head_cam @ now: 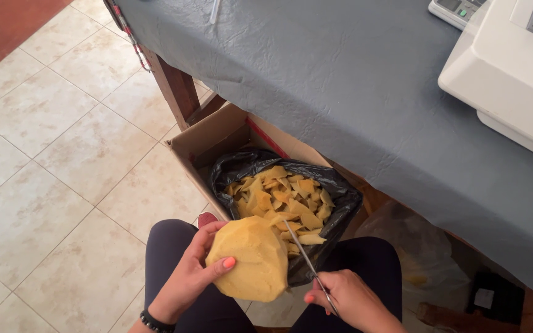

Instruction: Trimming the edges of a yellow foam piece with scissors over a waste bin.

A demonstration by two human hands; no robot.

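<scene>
the left hand (187, 277) grips a rounded chunk of yellow foam (249, 258) over the lap, its fingers (228, 263) curled around the near side with a pink-painted thumbnail pressed on the foam's face; a dark beaded bracelet (154, 322) sits on that wrist. the right hand (348, 299) is closed around the handles of a pair of thin metal scissors (308, 264), whose blades point up and away, their tips reaching over the edge of a black plastic bag (340, 192); the blades lie just beside the right edge of the foam chunk, and whether they touch it cannot be told. the bag lines a brown cardboard box (208, 137) that stands on the tiled floor (50, 154) right in front of the knees, partly tucked under the surface (316, 74), and it is filled with a heap of small yellow foam offcuts (282, 200) in flat, angular shapes. the surface is covered with a grey cloth that hangs over its front edge, and a wooden leg (177, 86) shows below it to the left of the box. on the cloth at the far right stands a white sewing machine (513, 68). the person wears dark trousers (168, 246), and both knees frame the foam chunk from below.
</scene>
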